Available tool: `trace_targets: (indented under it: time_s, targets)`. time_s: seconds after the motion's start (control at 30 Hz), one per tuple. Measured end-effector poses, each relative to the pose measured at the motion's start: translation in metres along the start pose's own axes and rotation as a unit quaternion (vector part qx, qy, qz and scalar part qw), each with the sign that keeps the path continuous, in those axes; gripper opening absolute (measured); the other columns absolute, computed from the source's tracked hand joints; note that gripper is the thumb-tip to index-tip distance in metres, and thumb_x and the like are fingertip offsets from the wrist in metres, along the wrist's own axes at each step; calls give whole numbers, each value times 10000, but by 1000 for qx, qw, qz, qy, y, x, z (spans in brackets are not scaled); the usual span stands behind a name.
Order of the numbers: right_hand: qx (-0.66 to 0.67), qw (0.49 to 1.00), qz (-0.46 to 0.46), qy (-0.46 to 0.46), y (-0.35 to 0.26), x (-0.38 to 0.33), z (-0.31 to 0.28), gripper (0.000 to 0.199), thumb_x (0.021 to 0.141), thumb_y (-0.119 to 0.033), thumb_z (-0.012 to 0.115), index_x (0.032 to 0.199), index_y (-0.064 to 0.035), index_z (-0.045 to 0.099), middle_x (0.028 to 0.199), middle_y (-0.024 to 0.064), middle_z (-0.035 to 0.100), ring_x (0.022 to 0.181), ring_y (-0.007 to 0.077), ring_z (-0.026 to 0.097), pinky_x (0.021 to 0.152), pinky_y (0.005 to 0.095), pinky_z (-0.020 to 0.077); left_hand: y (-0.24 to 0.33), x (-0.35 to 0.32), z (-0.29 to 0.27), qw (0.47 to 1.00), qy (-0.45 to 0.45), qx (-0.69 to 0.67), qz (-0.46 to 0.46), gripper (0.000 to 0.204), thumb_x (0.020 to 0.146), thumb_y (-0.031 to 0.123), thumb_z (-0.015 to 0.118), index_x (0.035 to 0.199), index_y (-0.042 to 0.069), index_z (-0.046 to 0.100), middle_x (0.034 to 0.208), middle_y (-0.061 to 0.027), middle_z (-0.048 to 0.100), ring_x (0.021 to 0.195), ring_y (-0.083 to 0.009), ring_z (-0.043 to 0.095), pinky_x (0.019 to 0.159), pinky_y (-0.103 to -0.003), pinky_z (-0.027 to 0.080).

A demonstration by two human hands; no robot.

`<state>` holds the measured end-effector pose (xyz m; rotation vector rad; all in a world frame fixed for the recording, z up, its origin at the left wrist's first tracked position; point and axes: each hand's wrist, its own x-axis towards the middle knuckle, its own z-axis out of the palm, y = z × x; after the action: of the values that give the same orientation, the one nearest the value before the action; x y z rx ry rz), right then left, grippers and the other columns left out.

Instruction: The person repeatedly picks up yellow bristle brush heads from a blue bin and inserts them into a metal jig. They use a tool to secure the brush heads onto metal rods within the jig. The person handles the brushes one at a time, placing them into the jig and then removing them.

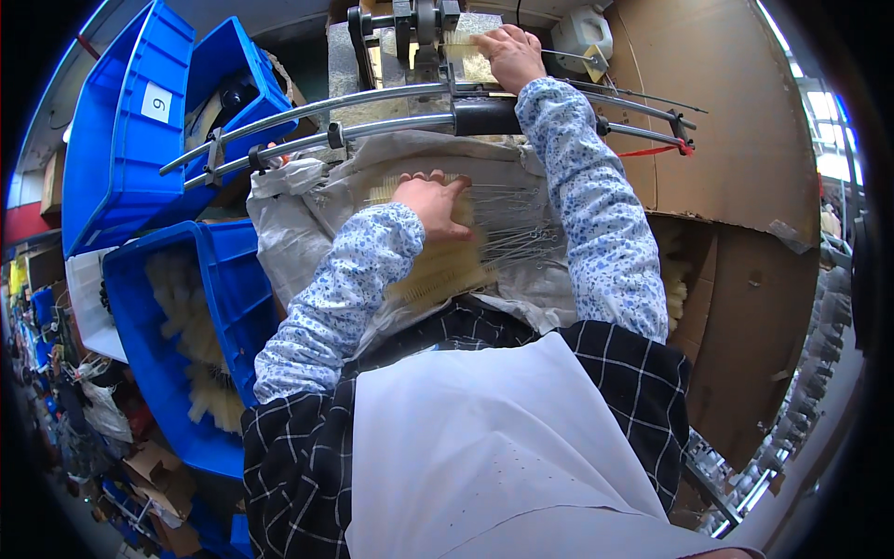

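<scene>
My left hand lies on a pile of pale yellow bristle brushes in my lap, thumb and fingers spread apart over them. Thin twisted wire stems fan out from the pile to the right, several ending in small loops. Ahead of me, my right hand is closed around a bristle brush held beside the machine's wheel. The bristles of that brush stick out on the left of my fingers, and its wire stem runs out to the right.
Two curved metal rails cross in front of me. On the left stand blue bins; a lower blue bin holds loose bristle brushes. Tall cardboard walls the right side. A white plastic jug stands behind my right hand.
</scene>
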<state>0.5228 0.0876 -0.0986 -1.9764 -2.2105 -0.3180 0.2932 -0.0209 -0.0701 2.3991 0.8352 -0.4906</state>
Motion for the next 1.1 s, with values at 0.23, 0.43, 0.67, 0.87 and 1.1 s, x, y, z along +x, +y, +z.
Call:
trace_targets:
  time_s: [0.23, 0.43, 0.67, 0.87, 1.1]
  targets:
    - [-23, 975, 217, 36, 13, -39, -35, 443, 756, -251, 567, 1176, -133, 493, 1124, 53, 504, 1114, 223, 389, 904, 413, 282, -2, -7, 3, 999, 36, -1, 0, 796, 617, 563, 643, 1268, 197, 367, 1146, -186, 467, 1039, -353, 486, 919, -430, 340]
    - [107, 970, 192, 100, 24, -44, -9, 331, 746, -209, 577, 1066, -125, 587, 1029, 69, 596, 974, 242, 539, 832, 389, 388, 4, -30, 12, 986, 143, 74, 36, 679, 722, 463, 601, 1273, 151, 357, 1225, -212, 406, 1136, -368, 395, 982, -429, 272]
    - [110, 973, 176, 97, -18, -32, -11, 276, 738, -164, 559, 1000, -92, 603, 994, 74, 598, 944, 249, 544, 783, 409, 405, 7, -71, 10, 987, 143, 47, 45, 674, 759, 397, 591, 1314, 168, 285, 1276, -193, 359, 1214, -353, 311, 1025, -453, 209]
    - [84, 975, 205, 3, -77, -7, -25, 169, 792, -154, 499, 909, -81, 597, 922, 61, 606, 904, 225, 560, 777, 419, 406, 2, -81, 13, 986, 156, 12, 59, 664, 771, 377, 585, 1319, 164, 276, 1307, -184, 322, 1237, -332, 287, 1046, -458, 165]
    - [86, 976, 196, 36, -107, 1, -23, 216, 780, -93, 466, 960, -64, 581, 973, 61, 586, 965, 226, 526, 833, 404, 379, 9, -80, 8, 986, 150, 7, 75, 662, 771, 356, 587, 1317, 144, 279, 1320, -189, 304, 1255, -331, 254, 1055, -444, 149]
